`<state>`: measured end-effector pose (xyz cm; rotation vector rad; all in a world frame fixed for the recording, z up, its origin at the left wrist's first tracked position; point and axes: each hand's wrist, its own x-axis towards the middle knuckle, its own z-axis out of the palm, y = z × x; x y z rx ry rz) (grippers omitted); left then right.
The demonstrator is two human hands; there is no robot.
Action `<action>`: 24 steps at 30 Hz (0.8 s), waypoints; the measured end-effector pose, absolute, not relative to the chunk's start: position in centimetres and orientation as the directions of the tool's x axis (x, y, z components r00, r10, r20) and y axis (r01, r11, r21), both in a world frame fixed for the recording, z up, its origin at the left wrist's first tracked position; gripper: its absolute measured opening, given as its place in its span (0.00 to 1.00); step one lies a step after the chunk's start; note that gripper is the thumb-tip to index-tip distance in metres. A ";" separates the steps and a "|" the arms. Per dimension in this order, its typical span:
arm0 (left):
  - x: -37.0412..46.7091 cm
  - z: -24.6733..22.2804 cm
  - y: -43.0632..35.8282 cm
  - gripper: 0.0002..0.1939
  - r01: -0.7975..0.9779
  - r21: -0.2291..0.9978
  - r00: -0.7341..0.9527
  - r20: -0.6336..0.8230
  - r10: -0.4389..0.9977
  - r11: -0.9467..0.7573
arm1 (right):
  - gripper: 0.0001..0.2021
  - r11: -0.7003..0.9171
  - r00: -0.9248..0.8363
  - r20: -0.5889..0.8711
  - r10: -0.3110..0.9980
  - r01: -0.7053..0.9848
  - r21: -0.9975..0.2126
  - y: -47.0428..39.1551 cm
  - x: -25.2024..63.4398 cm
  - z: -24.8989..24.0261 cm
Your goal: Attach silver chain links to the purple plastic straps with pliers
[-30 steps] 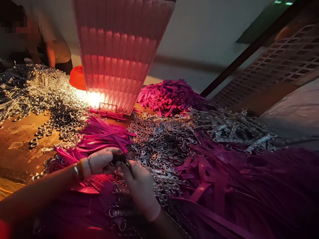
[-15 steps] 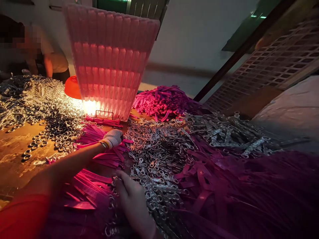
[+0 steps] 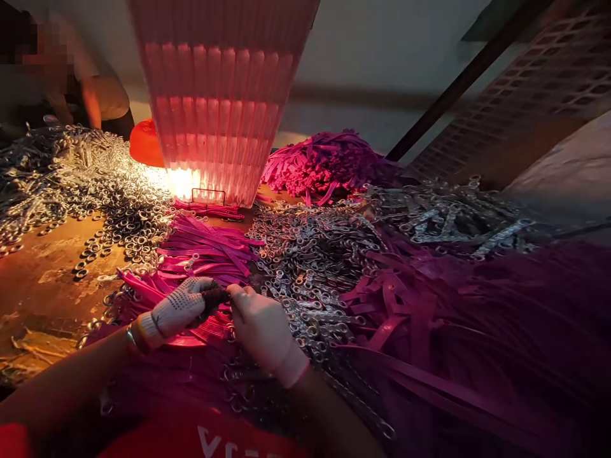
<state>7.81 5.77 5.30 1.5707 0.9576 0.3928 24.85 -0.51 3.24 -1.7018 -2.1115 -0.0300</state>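
My left hand point(image 3: 184, 306), in a white dotted glove with dark fingertips, is closed over the pink straps point(image 3: 205, 245). My right hand point(image 3: 262, 327), in a pale glove, meets it fingertip to fingertip, its thumb and fingers pinched together. Whatever lies between the fingertips is too small and dark to make out. Pink straps lie under and behind the hands. Metal ring-ended pieces point(image 3: 310, 296) are heaped just right of my right hand.
An orange-red lamp point(image 3: 144, 143) glows beside an upright ribbed translucent panel point(image 3: 219, 114). Metal pieces point(image 3: 71, 168) pile up at the left, near a person point(image 3: 107, 95). More pink straps are heaped at the back point(image 3: 324, 165) and right point(image 3: 453, 331).
My left hand has come back from the straps farther away and now meets my right hand. The view has tilted downward, showing a red shirt at the bottom.
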 end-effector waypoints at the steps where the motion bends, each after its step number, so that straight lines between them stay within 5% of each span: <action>1: 7.8 4.9 5.7 0.15 0.380 0.921 0.626 -0.191 0.757 -0.082 | 0.12 0.246 -0.180 0.313 0.933 0.952 -0.183 -0.8 24.8 3.3; 5: 7.6 2.4 5.7 0.06 0.428 0.778 0.703 0.034 0.710 -0.460 | 0.13 0.206 -0.168 0.320 0.932 0.975 -0.088 -1.5 24.4 2.2; 12: 7.0 0.8 5.3 0.09 0.338 0.880 0.707 -0.002 0.707 -0.334 | 0.14 0.208 -0.099 0.448 0.889 0.957 -0.201 -1.7 23.5 0.1; 17: 6.2 2.0 4.8 0.14 0.296 0.937 0.603 -0.032 0.797 -0.187 | 0.20 0.239 -0.139 0.268 0.953 0.890 -0.388 -1.4 23.6 2.4; 24: 5.2 0.4 4.6 0.17 0.413 0.859 0.598 -0.004 0.802 -0.304 | 0.08 0.207 -0.205 0.029 0.978 0.960 -0.190 -1.1 22.6 2.9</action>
